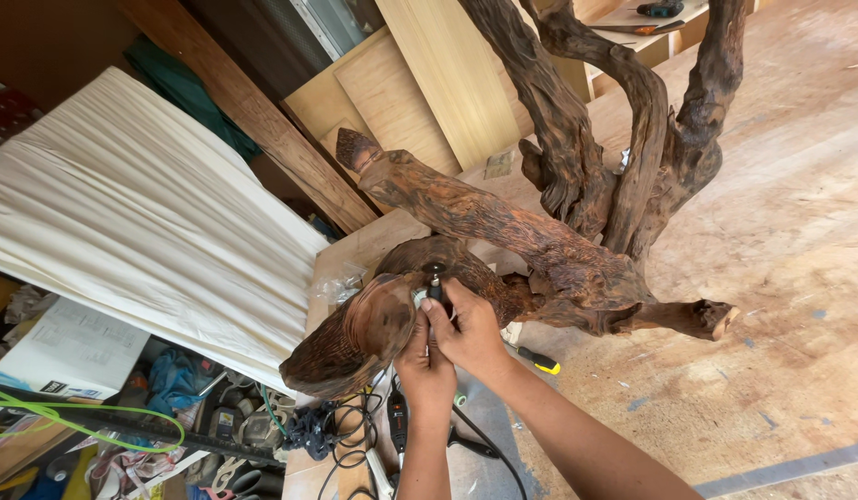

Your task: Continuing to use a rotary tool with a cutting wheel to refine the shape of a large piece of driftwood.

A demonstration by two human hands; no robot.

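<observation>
Left hand [425, 363]: fingers curled round the lower end of a small black rotary tool [435, 283], steadying it, it seems.
Right hand [468, 329]: closed on the same tool higher up, likely guiding its tip against the wood.
Tool: upright, tip pressed into the gnarled root carving [503, 241], at the rounded knob on its near left end.
Left side: white pleated sheet [133, 204], tangled cords [341, 431] below.
Right side: yellow-handled screwdriver [538, 359] lying on the plywood bench [771, 278].

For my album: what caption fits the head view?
Both hands press a small black rotary tool against a gnarled dark-brown driftwood sculpture.
</observation>
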